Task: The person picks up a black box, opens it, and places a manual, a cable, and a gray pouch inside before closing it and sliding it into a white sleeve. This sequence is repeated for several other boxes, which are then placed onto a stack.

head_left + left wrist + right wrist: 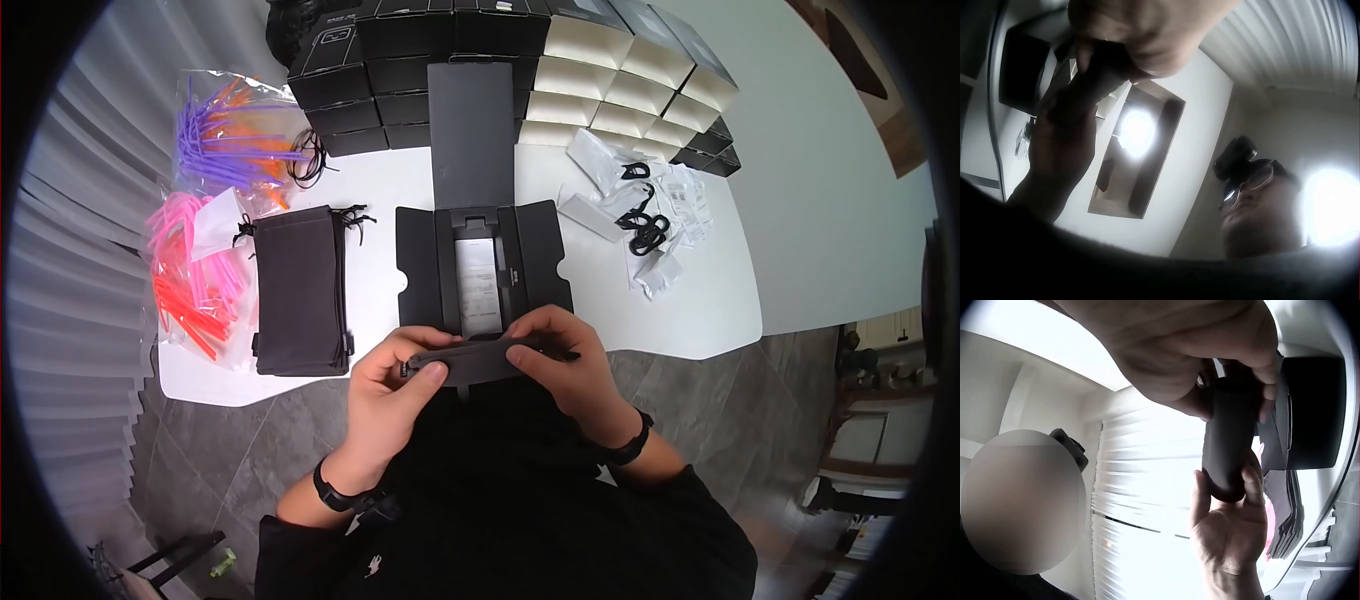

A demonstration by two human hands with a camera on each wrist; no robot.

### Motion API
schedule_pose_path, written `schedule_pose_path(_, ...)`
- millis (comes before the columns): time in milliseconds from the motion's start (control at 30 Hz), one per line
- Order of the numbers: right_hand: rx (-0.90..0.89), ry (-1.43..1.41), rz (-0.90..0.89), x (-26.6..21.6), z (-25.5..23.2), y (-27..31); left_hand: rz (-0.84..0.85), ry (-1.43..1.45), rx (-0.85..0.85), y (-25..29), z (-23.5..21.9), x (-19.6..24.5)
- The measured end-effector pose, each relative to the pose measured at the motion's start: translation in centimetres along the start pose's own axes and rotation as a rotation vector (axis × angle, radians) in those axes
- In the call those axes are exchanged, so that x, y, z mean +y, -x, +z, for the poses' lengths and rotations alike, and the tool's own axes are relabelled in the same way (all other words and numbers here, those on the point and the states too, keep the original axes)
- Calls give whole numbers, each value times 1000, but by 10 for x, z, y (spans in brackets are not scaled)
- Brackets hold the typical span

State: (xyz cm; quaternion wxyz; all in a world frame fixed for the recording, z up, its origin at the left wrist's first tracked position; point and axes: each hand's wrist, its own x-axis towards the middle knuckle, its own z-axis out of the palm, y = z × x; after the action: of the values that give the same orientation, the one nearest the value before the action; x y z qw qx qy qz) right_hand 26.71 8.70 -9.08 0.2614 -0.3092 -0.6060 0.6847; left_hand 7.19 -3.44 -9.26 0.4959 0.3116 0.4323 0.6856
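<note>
- The left hand pinches one end of a dark cloth bundle, thumb on the near side and fingers behind.
- The right hand pinches the other end the same way; its fingertips are partly hidden behind the cloth.
- The bundle lies crosswise in front of the open black box, hiding part of its near end; whether the two touch cannot be told, nor what the bundle holds.
- In the left wrist view the bundle is dim and blurred, its outline hard to make out; the right wrist view shows it as a smooth, long shape.
- A printed white paper lies in the box's middle compartment; its text is too small to read.
- The box's side flaps spread left and right, and its lid reaches the stacked boxes at the far edge.
- A strip of white table shows between the box and the pile of dark pouches on the left.
- Right of the box, more tabletop separates its flap from the black cables and small clear bags.
</note>
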Motion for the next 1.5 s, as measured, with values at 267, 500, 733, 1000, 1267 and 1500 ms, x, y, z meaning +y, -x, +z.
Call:
schedule_pose_path(267,-224,275,-2,-16,-3,11,59,-169,-48,0,8,10)
schedule_pose_path(500,-338,641,-208,-105,-3,-37,189,-388,-184,-72,39,77)
schedule_pose_path(733,-191,721,19,-70,-13,-103,212,-1072,-191,-160,40,73)
schedule_pose_path(1000,-136,956,-55,-41,-22,-93,34,-1265,-264,-156,30,26)
schedule_pose_path(1267,-106,1052,-385,-18,-22,-80,413,-1642,-320,-155,27,-6)
schedule_pose_path(1500,56,1031,-450,-17,-36,-66,524,-1728,-519,-151,13,-1)
